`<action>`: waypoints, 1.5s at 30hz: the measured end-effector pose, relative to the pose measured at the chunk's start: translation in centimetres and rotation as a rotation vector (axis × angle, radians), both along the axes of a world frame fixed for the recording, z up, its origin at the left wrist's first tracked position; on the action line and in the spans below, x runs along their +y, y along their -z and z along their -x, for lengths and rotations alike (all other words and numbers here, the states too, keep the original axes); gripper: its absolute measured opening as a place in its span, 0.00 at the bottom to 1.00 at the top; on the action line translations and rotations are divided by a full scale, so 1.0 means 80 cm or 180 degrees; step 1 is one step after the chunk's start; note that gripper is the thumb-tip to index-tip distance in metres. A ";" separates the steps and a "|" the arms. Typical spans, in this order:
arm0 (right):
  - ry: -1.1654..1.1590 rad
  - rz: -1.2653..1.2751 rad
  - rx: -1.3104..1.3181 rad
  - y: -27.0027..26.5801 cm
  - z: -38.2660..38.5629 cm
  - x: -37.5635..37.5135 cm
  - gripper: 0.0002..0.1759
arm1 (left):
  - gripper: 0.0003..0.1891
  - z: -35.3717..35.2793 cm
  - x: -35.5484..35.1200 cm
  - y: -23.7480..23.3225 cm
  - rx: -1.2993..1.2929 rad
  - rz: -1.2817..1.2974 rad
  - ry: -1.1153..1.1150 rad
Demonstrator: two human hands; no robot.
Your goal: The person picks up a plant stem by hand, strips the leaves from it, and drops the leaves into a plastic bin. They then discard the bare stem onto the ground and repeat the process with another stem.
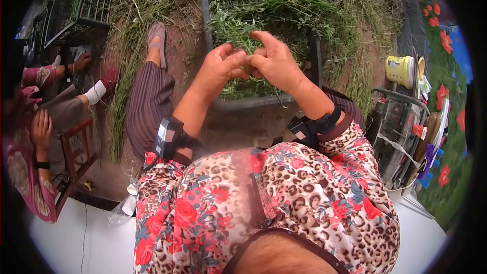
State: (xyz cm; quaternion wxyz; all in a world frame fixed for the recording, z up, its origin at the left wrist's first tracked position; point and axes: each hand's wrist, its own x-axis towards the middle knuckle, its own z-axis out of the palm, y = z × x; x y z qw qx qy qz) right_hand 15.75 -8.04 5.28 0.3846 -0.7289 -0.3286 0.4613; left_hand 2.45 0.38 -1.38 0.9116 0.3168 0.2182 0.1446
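My left hand (223,66) and my right hand (276,63) meet over the near part of a dark plastic crate (315,61). Their fingers are bent and pinched together around a leafy green sprig (243,42), whose leaves stick up between them. The exact grip of the fingertips is partly hidden. Cut leafy green stems (274,2) heap up inside the crate and spill over its far side. One thin stem pokes over the crate's near rim, below my right hand.
Long grassy stalks (127,61) lie on the floor at the left, more (360,71) at the right. A black crate (81,10) stands far left. Beside it sits another person (43,132) near a wooden chair (76,152). At right are a yellow bucket (399,71) and a metal-framed rack (398,137).
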 end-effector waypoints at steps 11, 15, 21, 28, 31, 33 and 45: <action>-0.0253 -0.0019 -0.0400 0.003 0.009 0.000 0.29 | 0.08 0.003 0.002 0.010 0.0297 0.0214 -0.0406; -0.0049 0.0147 0.0281 -0.006 0.008 0.002 0.29 | 0.05 0.003 0.001 0.008 0.0390 0.0146 -0.0561; 0.0195 -0.0007 0.0657 -0.009 0.007 0.002 0.29 | 0.07 0.003 0.006 0.009 0.0580 0.0164 -0.0981; 0.0208 -0.0068 0.0406 -0.002 0.006 0.000 0.29 | 0.08 0.006 0.006 0.010 0.0262 0.0280 -0.0341; -0.0159 -0.0247 -0.0481 0.016 0.002 -0.007 0.29 | 0.07 0.005 0.005 0.004 0.0285 0.0321 -0.0304; -0.0358 -0.0328 -0.0973 0.020 0.002 -0.008 0.29 | 0.06 0.005 0.005 0.004 0.0261 0.0419 -0.0334; -0.0411 -0.0262 -0.1091 0.006 0.004 -0.006 0.29 | 0.02 0.005 0.002 0.010 0.0354 0.0417 -0.0546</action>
